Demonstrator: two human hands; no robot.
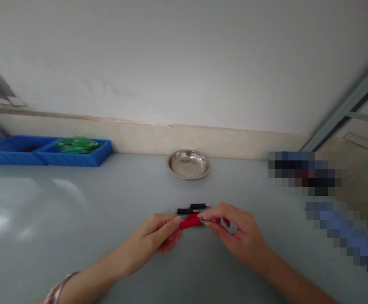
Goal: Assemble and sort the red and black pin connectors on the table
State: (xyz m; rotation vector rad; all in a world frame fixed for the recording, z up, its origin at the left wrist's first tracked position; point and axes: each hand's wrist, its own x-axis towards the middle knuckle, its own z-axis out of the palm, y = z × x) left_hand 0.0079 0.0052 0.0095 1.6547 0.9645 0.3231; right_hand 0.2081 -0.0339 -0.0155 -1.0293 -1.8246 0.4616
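Between my two hands is a pen with a red grip [190, 222]. My left hand [158, 233] pinches its left end between thumb and fingers. The fingertips of my right hand [237, 230] close on the small metallic tip at its right end. Just behind it on the table lies another red piece [193, 215], partly hidden. Beyond that lie a pen with a black grip [186, 211] and a second black-gripped pen [198, 206], their tips pointing right. My right fingers partly cover this group.
A round metal dish [188, 164] stands near the wall. At the back left, a blue divided tray [76, 159] holds green pieces [79, 145] and some dark ones. Blurred-out patches cover the right side of the grey table [133, 185].
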